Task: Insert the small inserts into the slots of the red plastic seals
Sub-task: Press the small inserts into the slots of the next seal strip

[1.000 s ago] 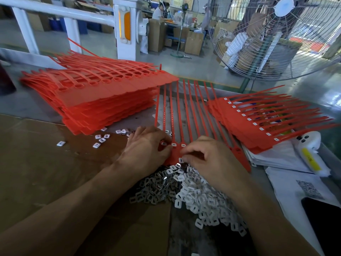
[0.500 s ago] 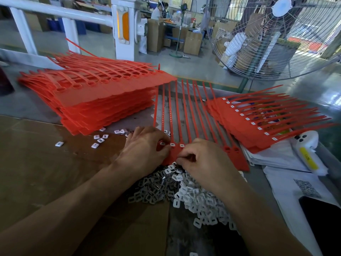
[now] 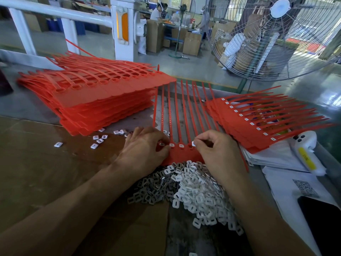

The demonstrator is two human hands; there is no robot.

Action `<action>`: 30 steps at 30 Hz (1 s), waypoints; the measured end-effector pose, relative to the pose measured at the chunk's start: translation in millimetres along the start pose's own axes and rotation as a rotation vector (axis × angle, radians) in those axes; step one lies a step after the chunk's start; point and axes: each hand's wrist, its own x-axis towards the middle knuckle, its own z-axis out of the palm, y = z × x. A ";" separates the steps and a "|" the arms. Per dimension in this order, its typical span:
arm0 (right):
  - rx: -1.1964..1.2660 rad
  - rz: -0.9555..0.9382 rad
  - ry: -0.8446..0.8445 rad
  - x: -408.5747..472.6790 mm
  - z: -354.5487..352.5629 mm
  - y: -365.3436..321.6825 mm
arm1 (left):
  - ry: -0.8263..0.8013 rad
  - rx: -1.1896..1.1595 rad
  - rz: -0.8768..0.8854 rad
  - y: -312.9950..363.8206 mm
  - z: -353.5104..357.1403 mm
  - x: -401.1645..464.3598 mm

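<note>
On the desk (image 3: 27, 111) a sheet of red seals (image 3: 181, 154) lies between the person's two hands, its straps fanning away towards the far edge. A second ago the right hand (image 3: 219, 154) was down against the seal heads by the heap of white inserts (image 3: 199, 193). Now it has lifted and shifted to the right, pinching a single white insert (image 3: 193, 143) between thumb and forefinger just above the next open slot. Three slots to its left already show white, so the row is being filled from left to right, and this looks like the fourth fitting. The left hand (image 3: 145, 150) has kept its place, fingers curled over the sheet's left end, gripping it to hold it steady.

The right hand covers the sheet's right end, so how many slots remain empty cannot be counted. Whether the pinched insert is touching the slot or hanging just clear of it is too small to tell. A tall stack of unfilled seals (image 3: 103, 100) sits at the left, a smaller stack of finished seals (image 3: 258, 126) at the right.
</note>
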 end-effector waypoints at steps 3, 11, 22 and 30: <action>-0.030 0.005 0.001 3.2 2.3 3.3 | -0.005 0.001 -0.003 -0.9 0.4 0.1; -0.089 0.045 -0.061 10.8 8.7 4.6 | -0.004 0.002 -0.009 -1.4 0.7 0.8; -0.193 -0.040 -0.050 11.0 9.6 3.4 | -0.001 0.001 -0.005 -0.2 0.5 0.9; -0.438 -0.176 -0.154 5.8 1.2 2.0 | 0.002 -0.015 0.002 -1.8 1.5 0.4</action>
